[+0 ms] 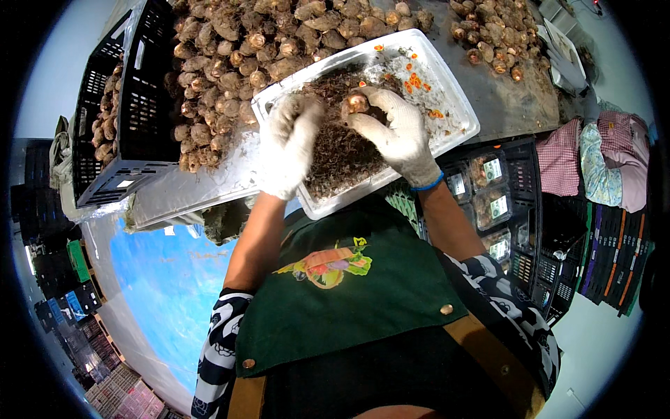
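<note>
My right hand (401, 136), in a white knit glove with a blue cuff edge, grips a small brown taro corm (355, 105) between thumb and fingers. The corm's paler end shows. To its left, my left hand (289, 148) wears a matching glove; its fingers are curled in and blurred by motion, and what they hold, if anything, I cannot make out. Both hands are over a white plastic tray (457, 124). Dark fibrous root scraps (342, 157) cover much of the tray's bottom, and several orange pieces (414, 82) lie toward its far right.
Heaped taro corms (244, 52) cover the metal table (513, 105) beyond the tray, with another pile (497, 35) at the far right. A black crate (129, 105) holding corms stands on the left. Packed clear boxes (492, 206) sit in a crate at my right.
</note>
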A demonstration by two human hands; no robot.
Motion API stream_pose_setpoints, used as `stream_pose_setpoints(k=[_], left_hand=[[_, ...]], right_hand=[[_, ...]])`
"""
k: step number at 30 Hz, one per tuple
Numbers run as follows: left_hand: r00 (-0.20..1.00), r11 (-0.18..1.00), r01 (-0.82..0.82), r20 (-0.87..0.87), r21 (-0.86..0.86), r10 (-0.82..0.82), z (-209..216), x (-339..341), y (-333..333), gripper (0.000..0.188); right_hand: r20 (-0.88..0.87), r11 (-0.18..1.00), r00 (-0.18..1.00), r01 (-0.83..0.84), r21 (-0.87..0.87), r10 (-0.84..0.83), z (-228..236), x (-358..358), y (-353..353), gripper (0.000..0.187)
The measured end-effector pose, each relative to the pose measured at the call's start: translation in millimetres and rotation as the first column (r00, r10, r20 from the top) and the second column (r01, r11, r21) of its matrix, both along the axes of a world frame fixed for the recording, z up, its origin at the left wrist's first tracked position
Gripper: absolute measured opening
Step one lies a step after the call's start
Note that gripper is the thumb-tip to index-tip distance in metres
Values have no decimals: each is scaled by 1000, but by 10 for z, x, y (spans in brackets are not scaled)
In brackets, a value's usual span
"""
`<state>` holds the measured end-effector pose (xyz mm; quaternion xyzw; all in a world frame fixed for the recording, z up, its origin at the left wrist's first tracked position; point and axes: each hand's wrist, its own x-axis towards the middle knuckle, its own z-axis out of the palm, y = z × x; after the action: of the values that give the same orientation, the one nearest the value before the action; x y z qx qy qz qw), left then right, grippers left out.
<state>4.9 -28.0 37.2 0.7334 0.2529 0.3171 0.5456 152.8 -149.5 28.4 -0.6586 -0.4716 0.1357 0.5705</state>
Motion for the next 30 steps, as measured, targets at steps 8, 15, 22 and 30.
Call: stream_pose_setpoints(k=[8, 15, 22, 30], left_hand=[[972, 921, 232, -101, 313, -210, 39, 57, -23, 55], [987, 887, 86, -162, 454, -13, 27, 92, -198, 44], [988, 989, 107, -101, -105, -117, -22, 25, -205, 57], [993, 980, 122, 12, -159, -121, -91, -17, -162, 56]], right_hand=[[-172, 986, 972, -166, -12, 161, -2, -34, 4, 29], [-58, 997, 996, 66, -33, -68, 95, -151, 72, 24], [-20, 996, 999, -24, 91, 25, 95, -44, 71, 15], [-427, 996, 904, 3, -85, -39, 114, -15, 53, 23]])
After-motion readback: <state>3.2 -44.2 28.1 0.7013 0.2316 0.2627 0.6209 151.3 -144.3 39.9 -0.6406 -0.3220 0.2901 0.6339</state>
